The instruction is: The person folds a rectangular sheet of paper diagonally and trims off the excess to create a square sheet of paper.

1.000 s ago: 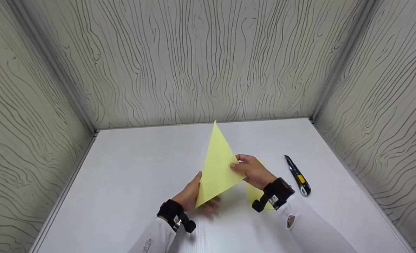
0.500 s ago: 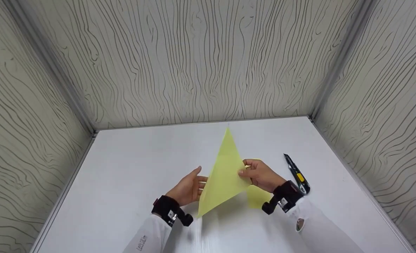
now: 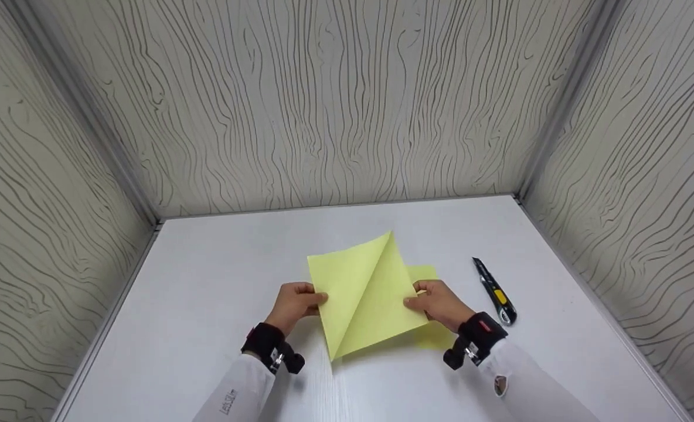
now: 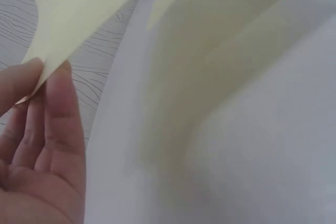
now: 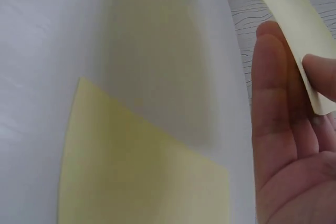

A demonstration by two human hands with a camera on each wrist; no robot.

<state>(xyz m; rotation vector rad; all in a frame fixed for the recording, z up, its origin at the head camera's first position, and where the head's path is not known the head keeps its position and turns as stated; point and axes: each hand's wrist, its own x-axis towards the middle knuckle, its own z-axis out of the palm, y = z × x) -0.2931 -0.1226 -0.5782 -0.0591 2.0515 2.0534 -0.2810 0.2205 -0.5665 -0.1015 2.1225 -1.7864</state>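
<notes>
Both hands hold a sheet of yellow paper [image 3: 347, 299] above the table, with a diagonal crease running from its far corner to its near corner. On the left edge, my left hand [image 3: 294, 302] pinches the sheet between thumb and fingers; the left wrist view shows the same pinch on the paper [image 4: 79, 14]. My right hand [image 3: 441, 302] pinches the right side near a corner, thumb on top. Beneath that hand a second yellow piece of paper [image 5: 142, 171] lies flat on the table, partly hidden by the held sheet in the head view.
A black utility knife [image 3: 495, 290] with a yellow slider lies on the right of the white table [image 3: 218, 264]. Wood-grain panels [image 3: 347, 105] stand along the back and both sides of the table.
The folded triangle has opened out along its diagonal crease. My left hand let go, moved left and took the left edge; my right hand kept its pinch and shifted slightly right and nearer.
</notes>
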